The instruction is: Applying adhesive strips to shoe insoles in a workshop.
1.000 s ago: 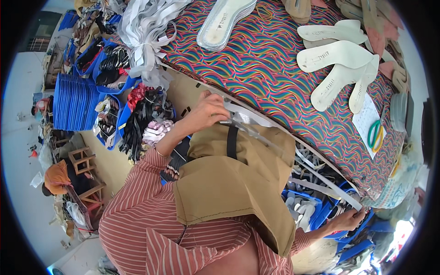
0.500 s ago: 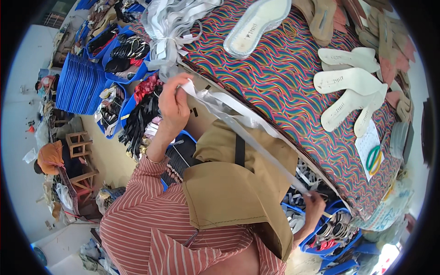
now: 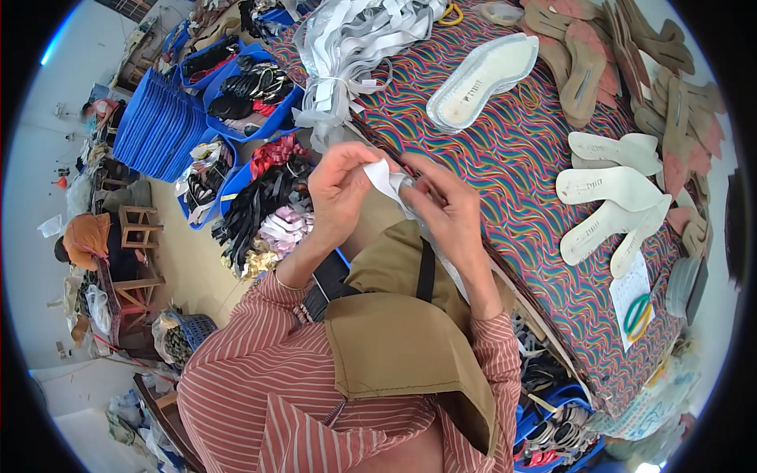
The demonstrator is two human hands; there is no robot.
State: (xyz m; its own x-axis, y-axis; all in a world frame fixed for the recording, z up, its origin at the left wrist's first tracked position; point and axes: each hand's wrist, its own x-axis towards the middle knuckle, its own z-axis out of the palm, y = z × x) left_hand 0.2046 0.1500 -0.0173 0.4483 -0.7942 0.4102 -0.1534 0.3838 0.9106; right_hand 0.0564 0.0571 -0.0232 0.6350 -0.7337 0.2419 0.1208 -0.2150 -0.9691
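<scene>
Your left hand [image 3: 339, 189] is raised, palm turned inward, thumb and forefinger pinched on one end of a narrow, glossy white strip [image 3: 385, 180]. Your right hand [image 3: 449, 206] is just beside it, fingers curled, clamped on the same strip a little farther along; its fingertips are partly blurred. The strip bends between the two, then trails near, down behind your right wrist. Both forearms, in red-and-white striped sleeves, angle upward, elbows bent, either side of your tan cloth apron [image 3: 410, 347].

Hands at the left edge of a table covered in multicoloured wave-patterned cloth [image 3: 505, 169]. On it, far left: a tied bundle of white and grey straps [image 3: 335, 75]; right of that, a stack of pale insoles [image 3: 477, 87]. Right side: fanned cream insoles [image 3: 603, 193], green-and-yellow-handled scissors [image 3: 637, 317] on white paper.

Room, left: nested blue plastic bins [image 3: 158, 130]; nearer, a wooden stool [image 3: 138, 225] on pale flooring.
</scene>
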